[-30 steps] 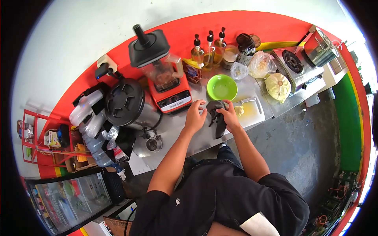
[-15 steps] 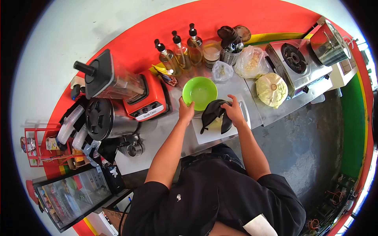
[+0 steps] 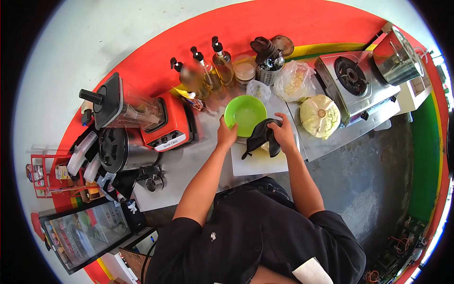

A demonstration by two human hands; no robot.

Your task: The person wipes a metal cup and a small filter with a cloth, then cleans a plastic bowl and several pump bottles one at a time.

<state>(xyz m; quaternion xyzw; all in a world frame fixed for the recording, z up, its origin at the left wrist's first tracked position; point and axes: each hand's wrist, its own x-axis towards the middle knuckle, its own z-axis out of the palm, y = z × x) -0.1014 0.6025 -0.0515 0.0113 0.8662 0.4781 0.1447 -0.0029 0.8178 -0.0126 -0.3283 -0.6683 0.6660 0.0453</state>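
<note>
My left hand grips the near left rim of a bright green bowl, with the thumb at the inner edge. Only a little pale residue shows inside the bowl. My right hand is closed on a crumpled black cloth, which hangs beside the bowl's near right rim. Beneath both lies a white cutting board on the steel counter. Something pale yellow shows at the cloth's lower edge, mostly covered, and I cannot make out what it is.
A cabbage and a plastic bag of food sit to the right, before a gas stove. Pump bottles line the wall. On the left stand a red blender and a black-lidded pot.
The green bowl has moved a little to the right across the counter with my left hand. My right hand keeps hold of the black cloth. The whole view has also shifted slightly.
</note>
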